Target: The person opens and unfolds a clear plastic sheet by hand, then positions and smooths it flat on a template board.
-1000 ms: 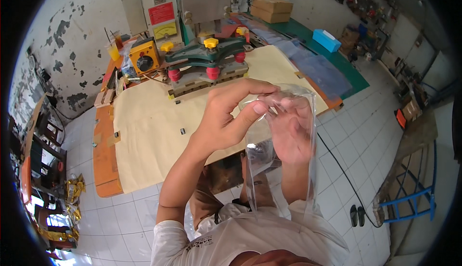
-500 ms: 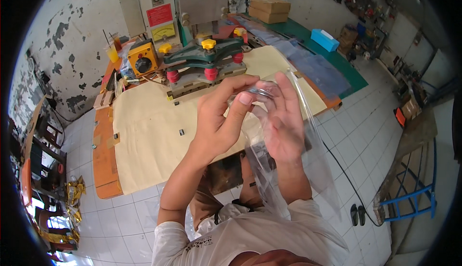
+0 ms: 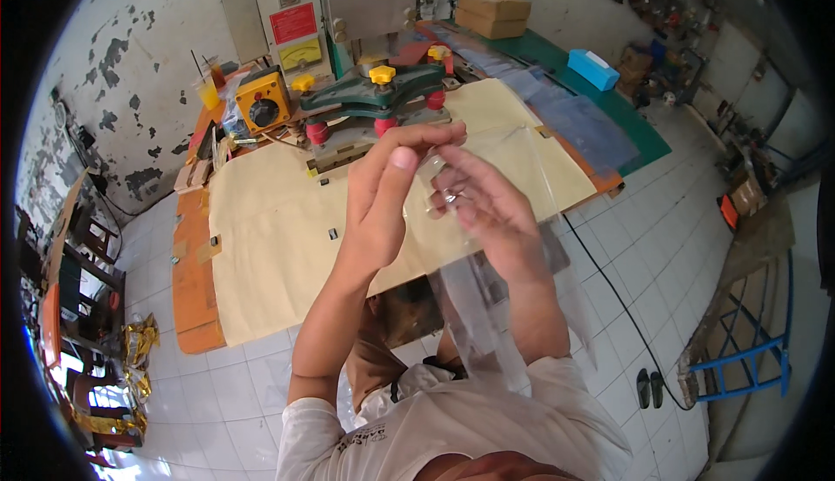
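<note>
Head view shows us pinching a clear plastic bag (image 3: 487, 246) between both hands above the paper-covered table (image 3: 270, 246), left hand (image 3: 387, 198) gripping its top edge, right hand (image 3: 487, 211) curled inside it, its length hanging toward our chest.

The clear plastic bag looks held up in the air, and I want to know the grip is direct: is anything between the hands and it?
Nothing visible is. The left hand pinches the top of the clear plastic bag, and the right hand lies against the film, which hangs toward the lap.
</note>
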A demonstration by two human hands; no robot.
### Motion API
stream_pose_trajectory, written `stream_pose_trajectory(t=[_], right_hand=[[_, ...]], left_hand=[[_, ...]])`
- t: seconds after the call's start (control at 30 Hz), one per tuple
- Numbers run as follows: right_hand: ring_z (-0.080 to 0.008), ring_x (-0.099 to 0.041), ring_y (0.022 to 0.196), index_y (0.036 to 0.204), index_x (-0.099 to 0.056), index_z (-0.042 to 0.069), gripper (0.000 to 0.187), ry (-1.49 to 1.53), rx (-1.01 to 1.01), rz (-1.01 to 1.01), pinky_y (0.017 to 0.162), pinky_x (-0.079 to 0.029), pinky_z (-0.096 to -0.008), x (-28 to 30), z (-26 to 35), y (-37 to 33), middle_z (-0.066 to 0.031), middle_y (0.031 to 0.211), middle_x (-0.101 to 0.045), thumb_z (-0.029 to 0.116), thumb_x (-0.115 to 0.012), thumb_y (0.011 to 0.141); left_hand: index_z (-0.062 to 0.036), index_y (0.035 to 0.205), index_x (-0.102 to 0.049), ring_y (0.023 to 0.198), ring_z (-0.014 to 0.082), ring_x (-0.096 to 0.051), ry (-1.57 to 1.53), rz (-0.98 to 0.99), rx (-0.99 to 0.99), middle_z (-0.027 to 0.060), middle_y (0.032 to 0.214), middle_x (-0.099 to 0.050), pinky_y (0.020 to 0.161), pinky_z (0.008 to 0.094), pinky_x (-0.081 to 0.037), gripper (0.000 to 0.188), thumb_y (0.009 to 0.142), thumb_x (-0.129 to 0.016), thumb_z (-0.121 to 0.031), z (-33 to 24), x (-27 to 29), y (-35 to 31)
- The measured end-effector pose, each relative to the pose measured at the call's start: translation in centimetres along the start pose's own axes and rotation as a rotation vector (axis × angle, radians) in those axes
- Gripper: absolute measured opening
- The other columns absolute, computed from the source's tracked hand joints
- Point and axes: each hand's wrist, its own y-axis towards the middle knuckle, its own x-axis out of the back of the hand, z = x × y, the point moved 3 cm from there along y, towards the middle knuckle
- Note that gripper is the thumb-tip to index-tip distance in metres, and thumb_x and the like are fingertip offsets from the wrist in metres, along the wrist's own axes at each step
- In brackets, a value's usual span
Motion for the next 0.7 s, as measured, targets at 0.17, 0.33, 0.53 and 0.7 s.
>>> stream_pose_trajectory(t=[0.17,0.33,0.53,0.7], right_hand=[[-0.0119,-0.053,0.093,0.141,-0.045,-0.003,0.052,0.053,-0.009,0.01,0.088,-0.043,-0.0265,0.5,0.0,0.2,-0.0048,0.104,-0.054,0.009,-0.054,0.091],[-0.0152,-0.055,0.088,0.14,-0.045,-0.003,0.052,0.076,-0.002,0.026,0.08,-0.047,-0.0292,1.3,-0.1,0.4,-0.0053,0.097,-0.054,0.014,-0.054,0.092],[-0.0186,-0.056,0.083,0.14,-0.046,-0.002,0.051,0.267,-0.002,0.144,0.073,-0.05,-0.0336,2.2,2.3,2.5,-0.0073,0.093,-0.056,0.019,-0.055,0.095],[-0.02,-0.059,0.09,0.141,-0.044,-0.001,0.05,0.407,-0.104,0.214,0.077,-0.05,-0.0366,2.6,2.4,3.4,-0.0101,0.096,-0.059,0.022,-0.052,0.098]], left_hand=[[0.0035,0.118,-0.061,0.111,0.0208,-0.062,-0.028,0.009,0.057,0.0175,0.122,-0.064,0.094,0.0318,-0.049,0.023,0.099,-0.048,-0.001,0.2,-0.1,0.0],[0.0024,0.104,-0.066,0.097,0.0229,-0.068,0.261,0.122,-0.192,0.0165,0.111,-0.069,0.084,0.0318,-0.053,0.019,0.091,-0.053,0.008,-0.6,-0.1,1.7],[0.0043,0.101,-0.06,0.109,0.0248,-0.064,0.456,0.27,-0.269,0.0178,0.12,-0.063,0.091,0.0332,-0.052,0.016,0.092,-0.05,0.012,-2.6,-0.5,4.4],[0.0034,0.097,-0.061,0.097,0.0229,-0.066,0.594,0.182,-0.358,0.0151,0.107,-0.066,0.08,0.0296,-0.053,0.013,0.088,-0.054,0.01,-5.4,-1.6,6.4]])
